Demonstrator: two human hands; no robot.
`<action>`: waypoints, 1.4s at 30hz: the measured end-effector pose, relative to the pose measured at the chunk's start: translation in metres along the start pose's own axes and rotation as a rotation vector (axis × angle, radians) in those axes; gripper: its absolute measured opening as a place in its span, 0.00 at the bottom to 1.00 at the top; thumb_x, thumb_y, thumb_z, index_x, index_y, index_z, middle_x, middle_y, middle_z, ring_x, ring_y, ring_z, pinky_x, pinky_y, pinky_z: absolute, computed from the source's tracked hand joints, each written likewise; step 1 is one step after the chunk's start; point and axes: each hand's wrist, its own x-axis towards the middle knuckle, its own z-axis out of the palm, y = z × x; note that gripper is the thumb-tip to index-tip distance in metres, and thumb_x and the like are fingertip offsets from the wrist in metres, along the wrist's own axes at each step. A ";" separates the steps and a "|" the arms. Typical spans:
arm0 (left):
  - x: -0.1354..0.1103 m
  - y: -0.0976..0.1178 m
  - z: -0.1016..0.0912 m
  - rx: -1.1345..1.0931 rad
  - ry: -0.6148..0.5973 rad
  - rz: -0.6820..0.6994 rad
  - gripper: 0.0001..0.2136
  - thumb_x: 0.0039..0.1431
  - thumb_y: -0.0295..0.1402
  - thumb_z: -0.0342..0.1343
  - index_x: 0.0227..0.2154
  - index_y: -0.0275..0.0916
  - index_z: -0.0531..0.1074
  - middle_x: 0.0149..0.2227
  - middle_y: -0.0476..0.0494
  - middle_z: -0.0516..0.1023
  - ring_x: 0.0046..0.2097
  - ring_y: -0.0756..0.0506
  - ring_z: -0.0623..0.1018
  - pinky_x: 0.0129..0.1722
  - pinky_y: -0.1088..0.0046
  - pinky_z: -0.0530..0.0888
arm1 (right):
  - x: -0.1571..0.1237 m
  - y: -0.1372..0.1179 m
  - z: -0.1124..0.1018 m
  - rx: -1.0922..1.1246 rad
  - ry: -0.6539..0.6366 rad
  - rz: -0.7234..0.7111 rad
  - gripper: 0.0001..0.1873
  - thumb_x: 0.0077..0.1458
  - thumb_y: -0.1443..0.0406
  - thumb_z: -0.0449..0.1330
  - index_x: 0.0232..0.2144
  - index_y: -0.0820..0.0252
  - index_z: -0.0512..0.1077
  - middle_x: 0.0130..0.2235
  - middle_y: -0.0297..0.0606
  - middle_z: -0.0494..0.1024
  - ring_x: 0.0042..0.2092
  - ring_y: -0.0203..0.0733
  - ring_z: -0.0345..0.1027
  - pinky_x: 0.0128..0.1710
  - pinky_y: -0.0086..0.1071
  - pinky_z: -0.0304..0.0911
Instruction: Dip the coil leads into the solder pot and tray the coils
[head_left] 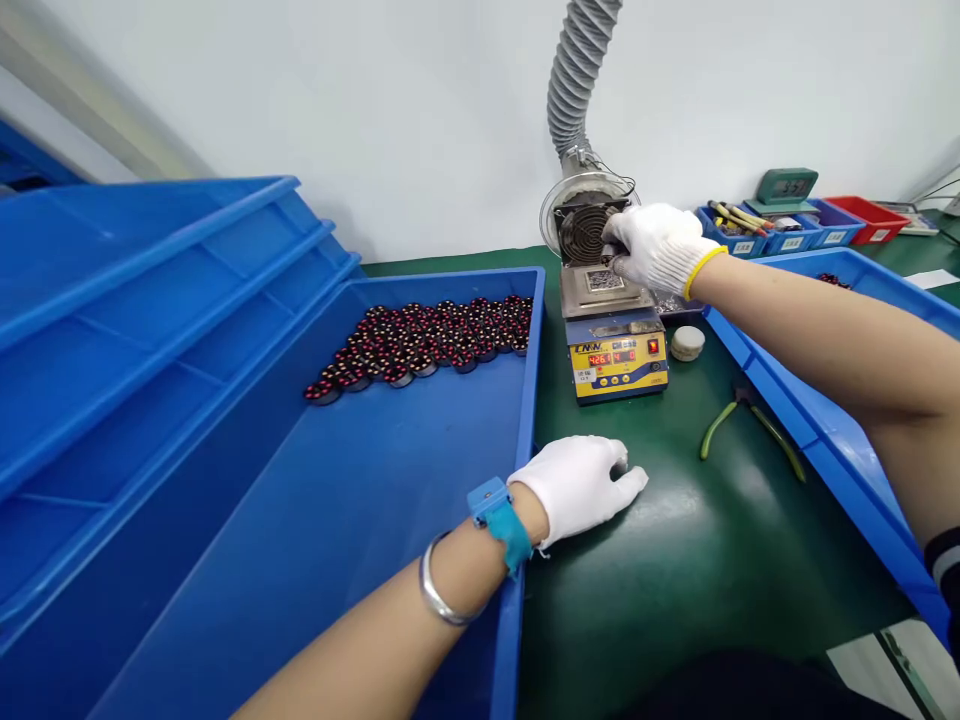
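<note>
My right hand, in a white glove, reaches over the solder pot, a yellow and blue box with a red display. Its fingers are pinched together above the metal bath; whatever they hold is too small to make out. My left hand, also gloved, rests on the green mat beside the big blue tray, fingers loosely curled with nothing in them. A blue strap and a metal bangle sit on that wrist. Several small red and black coils lie in rows at the tray's far end.
Stacked blue trays fill the left. Another blue tray runs along the right under my right arm. Green-handled cutters and a small white round pad lie on the mat. A grey fume hose hangs behind the pot. Small bins stand at the back right.
</note>
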 end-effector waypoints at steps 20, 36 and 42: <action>0.000 -0.005 0.004 -0.011 -0.041 0.042 0.22 0.58 0.49 0.47 0.35 0.39 0.80 0.32 0.33 0.81 0.33 0.34 0.79 0.32 0.62 0.69 | 0.035 -0.028 0.022 0.009 -0.070 0.053 0.04 0.50 0.69 0.64 0.29 0.68 0.75 0.38 0.45 0.78 0.54 0.66 0.66 0.52 0.65 0.54; 0.011 -0.009 -0.008 -1.312 0.536 -0.160 0.21 0.51 0.37 0.63 0.47 0.32 0.71 0.34 0.43 0.78 0.32 0.49 0.77 0.33 0.72 0.74 | -0.063 -0.038 0.005 0.674 -0.176 0.128 0.21 0.48 0.54 0.64 0.44 0.52 0.78 0.36 0.36 0.81 0.37 0.44 0.75 0.38 0.36 0.71; 0.011 -0.010 -0.011 -1.353 0.539 -0.161 0.11 0.49 0.32 0.63 0.35 0.32 0.75 0.29 0.44 0.78 0.28 0.50 0.77 0.32 0.72 0.75 | -0.106 -0.041 0.022 1.050 -0.507 0.126 0.23 0.51 0.57 0.63 0.50 0.53 0.74 0.37 0.34 0.81 0.33 0.38 0.75 0.32 0.28 0.71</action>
